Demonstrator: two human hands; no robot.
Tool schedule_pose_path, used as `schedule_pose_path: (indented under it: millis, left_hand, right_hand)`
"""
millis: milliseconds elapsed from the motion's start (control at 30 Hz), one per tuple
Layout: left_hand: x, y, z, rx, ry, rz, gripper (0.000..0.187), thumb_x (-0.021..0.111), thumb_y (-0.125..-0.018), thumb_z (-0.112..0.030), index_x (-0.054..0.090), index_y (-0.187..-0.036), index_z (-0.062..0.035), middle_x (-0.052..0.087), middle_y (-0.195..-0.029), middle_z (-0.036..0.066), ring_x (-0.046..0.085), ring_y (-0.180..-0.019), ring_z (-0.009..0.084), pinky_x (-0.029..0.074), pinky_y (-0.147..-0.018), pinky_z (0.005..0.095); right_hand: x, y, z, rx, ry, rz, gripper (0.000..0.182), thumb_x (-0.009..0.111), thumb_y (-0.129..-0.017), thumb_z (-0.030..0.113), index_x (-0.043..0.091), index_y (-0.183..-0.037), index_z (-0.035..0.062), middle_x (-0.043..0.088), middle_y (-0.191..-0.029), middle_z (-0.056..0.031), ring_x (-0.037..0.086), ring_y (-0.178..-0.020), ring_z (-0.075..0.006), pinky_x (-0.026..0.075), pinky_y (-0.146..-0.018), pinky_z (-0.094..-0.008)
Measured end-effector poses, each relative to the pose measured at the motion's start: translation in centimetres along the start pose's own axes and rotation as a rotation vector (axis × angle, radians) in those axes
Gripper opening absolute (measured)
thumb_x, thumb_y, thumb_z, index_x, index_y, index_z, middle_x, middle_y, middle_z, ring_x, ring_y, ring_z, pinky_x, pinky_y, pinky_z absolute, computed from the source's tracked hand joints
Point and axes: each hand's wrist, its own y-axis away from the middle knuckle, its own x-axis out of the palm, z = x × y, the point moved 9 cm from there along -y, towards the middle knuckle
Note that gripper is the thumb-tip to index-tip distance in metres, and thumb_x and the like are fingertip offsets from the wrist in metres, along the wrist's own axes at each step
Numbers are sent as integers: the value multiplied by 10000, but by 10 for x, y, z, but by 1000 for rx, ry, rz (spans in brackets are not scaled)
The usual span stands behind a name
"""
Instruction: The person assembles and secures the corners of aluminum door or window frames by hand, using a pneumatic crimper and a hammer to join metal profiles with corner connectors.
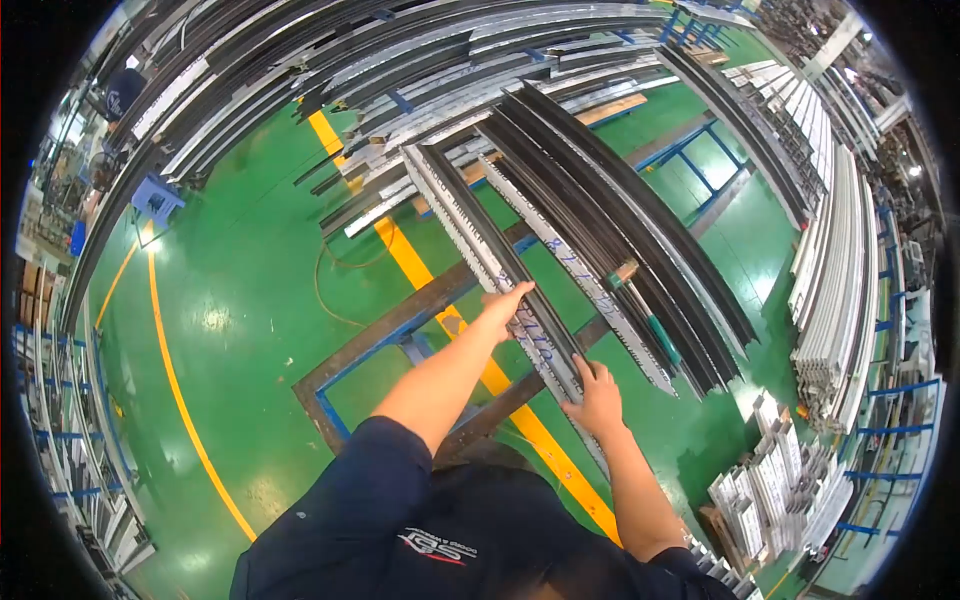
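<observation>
A long metal profile (465, 215), with a printed white film along one side and a dark edge, lies slantwise across a blue-framed rack. My left hand (505, 308) grips its left side near the middle, fingers over the top. Nearer my body, my right hand (597, 398) grips the same profile from the right, thumb towards its face. Right of it lies another film-covered profile (570, 262) with blue handwriting. Beyond that rest several dark profiles (640, 225), and a tool with a green handle (663, 338) lies on them.
The rack's frame (345, 370) extends left over the green floor (230, 300). Stacked profiles (420, 65) run along the back. White profiles (838, 290) lie at the right, with short pieces (770, 485) in front. A blue stool (157, 197) stands at the left.
</observation>
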Motion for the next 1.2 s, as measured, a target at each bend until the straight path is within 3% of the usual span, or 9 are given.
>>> schedule_pose_path:
  millis: [267,367,500,600,667,733,900,1100,1200]
  left_hand:
    - [-16,82,11,352,-864,-121,1204,606,-878,-731,88,-1596,84,229,-1650,291,226,-1539,408,256,-1249,471]
    - [-52,200,75,254,-397,381,903,584,-940,-685,287,-1624,-177,439,-1563,103,465,-1361,280,365,-1135,577]
    - [-190,335,142,310,-276,286,740,592,-981,-595,452,-1552,-147,505,-1532,67,475,-1380,216,338,-1186,414]
    - [-303,399,264,368,-147,-112,694,537,-1049,-465,391,-1559,-18,437,-1578,147,378,-1475,266,309,-1216,399]
    - [-346,449,345,105,-119,-527,657,545,-1039,-445,399,-1580,-102,431,-1584,138,397,-1454,274,312,-1201,410]
    - [-348,479,369,125,-20,-561,661,553,-1030,-461,415,-1569,-104,435,-1583,135,402,-1449,272,313,-1200,411]
    - [-341,544,428,107,314,-590,683,590,-989,-540,494,-1513,-113,452,-1579,119,430,-1427,266,313,-1190,412]
    - [-378,652,353,428,561,-475,697,674,-938,-546,552,-1435,-73,465,-1558,119,477,-1381,280,344,-1167,438]
    - [-314,748,209,999,-192,-179,646,709,-932,-476,580,-1384,-32,582,-1427,136,561,-1268,282,387,-1129,444]
  right_hand:
    - [2,2,-17,-55,85,-165,926,896,-654,227,477,-1464,66,539,-1406,-224,524,-1287,-409,440,-1090,-489]
    - [8,-2,-25,-3,81,-157,1056,900,-634,198,372,-1538,55,492,-1458,-236,448,-1361,-421,380,-1144,-499]
    - [-26,5,59,-234,138,-376,1005,831,-715,148,313,-1566,16,416,-1495,-294,418,-1357,-488,365,-1129,-537]
    - [-44,34,148,-637,306,-770,608,760,-873,295,588,-1410,70,666,-1021,-220,660,-804,-409,503,-656,-486]
    - [22,3,164,-577,-27,-187,987,807,-746,171,295,-1577,24,377,-1519,-300,402,-1362,-500,354,-1124,-550]
    - [43,8,220,-774,-25,-178,907,810,-770,204,372,-1544,26,466,-1463,-269,458,-1325,-468,380,-1114,-518]
    - [149,85,312,-625,-152,1151,620,716,-956,271,496,-1473,9,601,-1399,-141,539,-1324,-247,406,-1125,-385]
    - [108,204,381,-762,-347,1492,651,657,-1000,364,448,-1529,48,520,-1473,-117,491,-1350,-237,389,-1123,-382]
    - [0,272,483,-1374,-497,1545,724,679,-975,439,437,-1544,62,477,-1505,-150,472,-1374,-291,387,-1120,-408]
